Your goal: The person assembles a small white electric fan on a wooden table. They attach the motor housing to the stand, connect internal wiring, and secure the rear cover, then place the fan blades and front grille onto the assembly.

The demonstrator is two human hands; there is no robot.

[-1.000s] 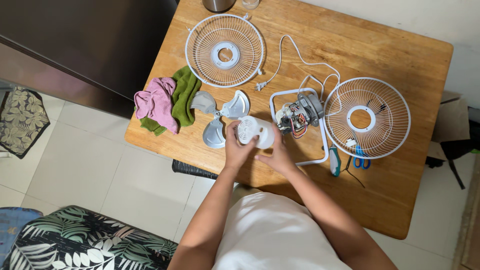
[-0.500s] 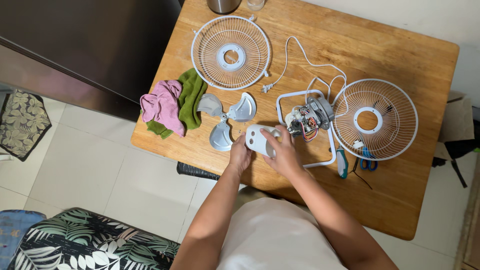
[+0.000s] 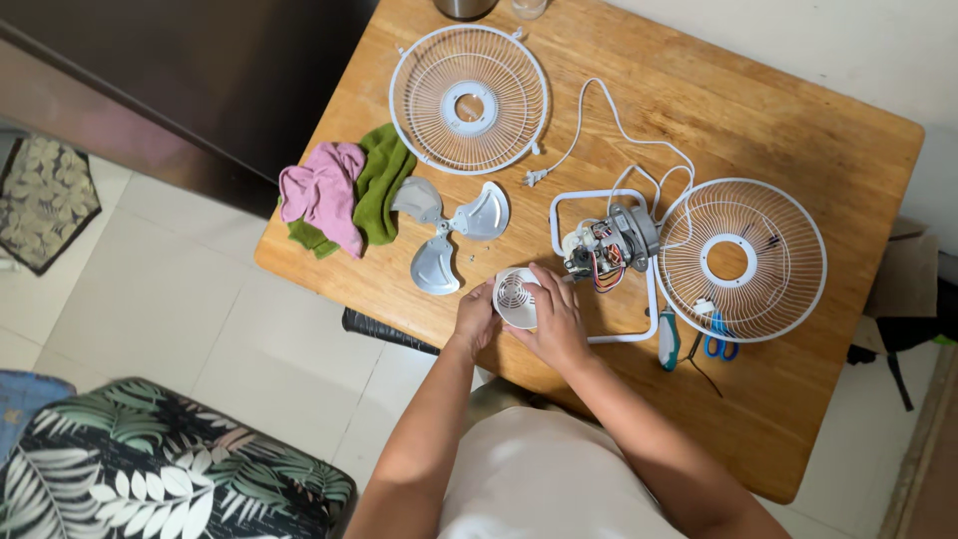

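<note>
Motor cover point(image 3: 516, 296), a white plastic cup with a round slotted vent in its end, sits between both hands just above the near edge of the wooden table point(image 3: 798, 110), vent turned up toward the camera. Left hand point(image 3: 474, 317) cups the cover's left side, fingers curled around the wall. Right hand point(image 3: 555, 321) wraps the right side, fingers bent and pressed against the rim, thumb hidden.

Just beyond the cover lies the bare fan motor point(image 3: 604, 243), grey metal with red and black wires showing, mounted inside a white rectangular tube frame point(image 3: 651, 299). A white power cord point(image 3: 609, 115) loops from the motor across the tabletop to a plug. Touching the frame on the right lies a round white wire grille point(image 3: 788, 250) with an open ring at its centre; a second, like grille point(image 3: 429, 110) lies at the far left of the table.

Left of the cover lies a three-bladed fan blade point(image 3: 439, 230) of smooth grey plastic, with a crumpled pink cloth point(image 3: 319, 200) and green cloth point(image 3: 384, 180) beside it. Blue-handled scissors point(image 3: 716, 344) and a teal-handled tool point(image 3: 668, 339) lie by the near rim of the right grille. Pale floor tiles point(image 3: 200, 299) surround the table.
</note>
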